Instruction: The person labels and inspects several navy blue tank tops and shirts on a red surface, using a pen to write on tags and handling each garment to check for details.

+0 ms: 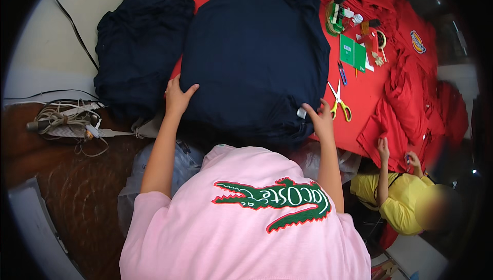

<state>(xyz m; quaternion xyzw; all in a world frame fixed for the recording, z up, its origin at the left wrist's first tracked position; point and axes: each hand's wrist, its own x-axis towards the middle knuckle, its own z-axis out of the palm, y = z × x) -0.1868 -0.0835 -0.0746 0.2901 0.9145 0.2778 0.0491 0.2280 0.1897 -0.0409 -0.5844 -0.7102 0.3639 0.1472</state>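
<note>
A dark navy garment point(257, 49), sleeveless in outline, lies spread over the table in front of me. My left hand point(178, 98) rests at its left edge, thumb stretched out over the cloth and fingers apart. At the lower right corner, my right hand point(321, 118) touches the edge with thumb and fingers spread. Close to that thumb, a small white label point(301, 112) shows on bunched cloth. A second navy garment point(144, 44), crumpled, lies to the left. Yellow-handled scissors point(339, 103) lie open just right of my right hand.
The table's red cover point(354, 126) carries thread snips point(342, 73), a green card point(353, 53), tape and small bottles. Red garments point(405, 100) are heaped at right, where a co-worker in yellow point(400, 203) handles red cloth. Tangled cables point(72, 121) lie at left; plastic bags point(138, 177) sit below.
</note>
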